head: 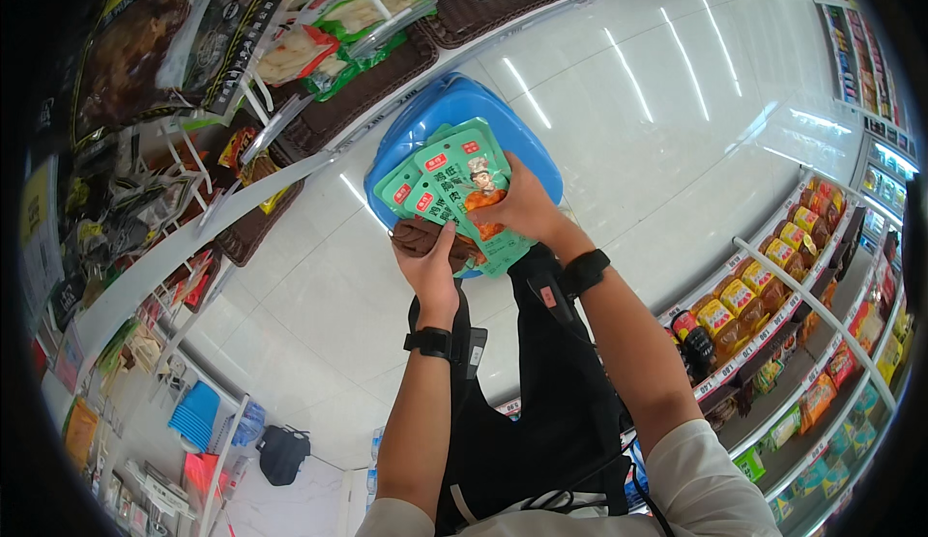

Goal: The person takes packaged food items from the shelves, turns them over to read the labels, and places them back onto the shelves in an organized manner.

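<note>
Both hands are held out in front of me over a blue plastic piece [533, 138], a stool or a tub; its middle is hidden. My right hand [533, 203] grips the right side of a fanned bunch of green snack packets [464, 174], thumb on the front one. They bear writing, a cartoon chef and a picture of cooked meat. At the lower left of the bunch, my left hand [431, 269] holds the packets, its thumb over their front. Between that hand and the packets is a brown item [420, 238], mostly covered, whose kind I cannot tell.
Shelving at upper left carries hanging food packets [167, 44] and brown woven trays [348, 109]. Bottled drinks [739, 298] and bagged snacks fill the right-hand shelves. A black backpack [283, 455] is at lower left on the tiled floor [290, 327].
</note>
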A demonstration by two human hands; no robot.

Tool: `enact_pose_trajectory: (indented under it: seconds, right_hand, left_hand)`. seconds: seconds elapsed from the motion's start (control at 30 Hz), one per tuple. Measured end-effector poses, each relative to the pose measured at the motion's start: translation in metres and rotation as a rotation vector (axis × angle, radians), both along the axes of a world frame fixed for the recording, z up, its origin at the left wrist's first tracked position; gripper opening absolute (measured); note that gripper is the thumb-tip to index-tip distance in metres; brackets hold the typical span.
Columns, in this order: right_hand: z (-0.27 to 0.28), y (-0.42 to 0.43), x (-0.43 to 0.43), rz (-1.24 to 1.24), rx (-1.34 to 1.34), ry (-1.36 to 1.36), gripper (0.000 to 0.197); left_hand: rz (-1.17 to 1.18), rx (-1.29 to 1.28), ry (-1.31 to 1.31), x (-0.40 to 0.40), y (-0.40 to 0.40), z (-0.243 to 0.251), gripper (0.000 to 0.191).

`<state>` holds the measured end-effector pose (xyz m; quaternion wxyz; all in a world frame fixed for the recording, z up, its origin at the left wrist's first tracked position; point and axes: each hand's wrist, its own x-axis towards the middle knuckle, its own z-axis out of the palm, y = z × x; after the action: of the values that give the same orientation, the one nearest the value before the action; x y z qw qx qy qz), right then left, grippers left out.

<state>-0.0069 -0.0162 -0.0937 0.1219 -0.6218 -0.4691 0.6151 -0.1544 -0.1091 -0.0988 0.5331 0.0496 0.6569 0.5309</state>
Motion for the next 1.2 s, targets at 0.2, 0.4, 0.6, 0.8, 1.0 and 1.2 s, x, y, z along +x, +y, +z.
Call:
enact_pose_trajectory:
  seconds: [0.2,0.4,0.6,0.8,1.0,1.2]
  right_hand:
    - [0.0,-0.007,0.016,-0.245,-0.445,0.509,0.061]
    - [0.005,-0.007,0.014,-0.261,-0.368,0.529,0.059]
    - [-0.005,-0.021,0.022,-0.414,-0.27,0.445,0.053]
    - [-0.02,-0.042,0.035,-0.654,-0.259,0.591,0.049]
    - [-0.026,-0.051,0.044,-0.749,-0.307,0.677,0.047]
    - [-0.037,-0.061,0.062,-0.723,-0.332,0.723,0.05]
  left_hand:
    - [-0.083,-0.049,-0.168,-0.018,0.008,-0.001,0.041]
    - [-0.135,-0.051,-0.321,-0.02,0.015,0.002,0.038]
    - [-0.36,-0.074,-0.302,-0.028,0.03,-0.006,0.031]
    - [-0.48,0.015,-0.091,-0.015,0.045,-0.003,0.032]
    - [-0.293,-0.011,-0.284,-0.029,0.045,-0.011,0.036]
    - [-0.271,-0.024,-0.08,-0.043,0.057,-0.013,0.042]
